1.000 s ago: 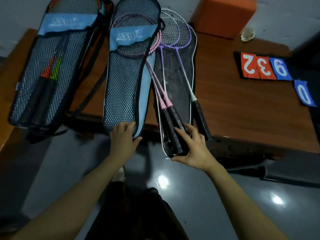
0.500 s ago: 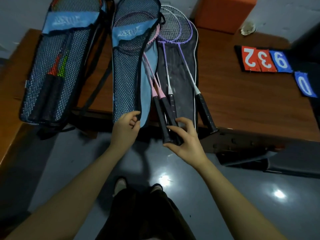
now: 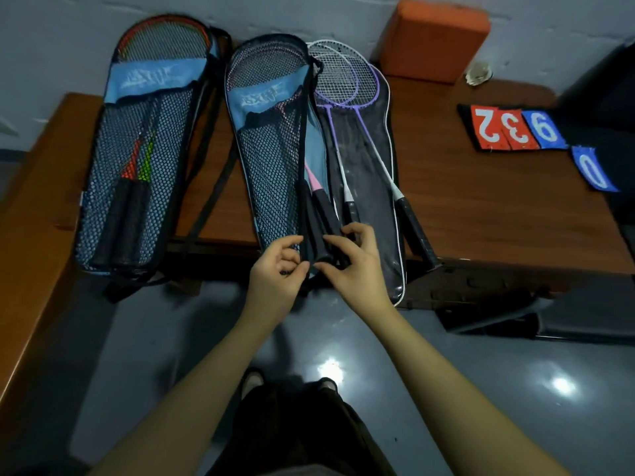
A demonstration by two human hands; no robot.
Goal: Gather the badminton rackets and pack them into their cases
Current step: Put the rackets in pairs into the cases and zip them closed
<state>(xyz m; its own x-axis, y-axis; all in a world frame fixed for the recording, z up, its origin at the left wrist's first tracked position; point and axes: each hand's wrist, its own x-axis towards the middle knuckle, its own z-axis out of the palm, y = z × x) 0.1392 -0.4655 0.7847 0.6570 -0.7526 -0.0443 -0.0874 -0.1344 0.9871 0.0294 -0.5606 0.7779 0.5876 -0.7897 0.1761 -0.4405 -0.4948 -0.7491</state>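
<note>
Three racket cases lie side by side on the brown table [image 3: 481, 221]. The left mesh case [image 3: 137, 159] holds a red and a green racket. The middle mesh case [image 3: 271, 156] has two pink rackets [image 3: 314, 182] inside, their black grips sticking out at its lower end. My left hand [image 3: 278, 273] pinches the dark edge of the middle case's opening. My right hand [image 3: 354, 262] curls round the black grips of the pink rackets. Two purple rackets [image 3: 347, 87] lie loose on the open black case [image 3: 371, 201] at the right.
An orange block [image 3: 433, 39] stands at the back against the wall. Red and blue number cards [image 3: 515, 130] lie on the table's right side. A black strap [image 3: 209, 187] runs between the left and middle cases. Below the table's edge is a glossy grey floor [image 3: 446, 372].
The pink rackets have slid up into the middle mesh case. My left hand moved right along the case's lower end, and both hands now meet at the black grips.
</note>
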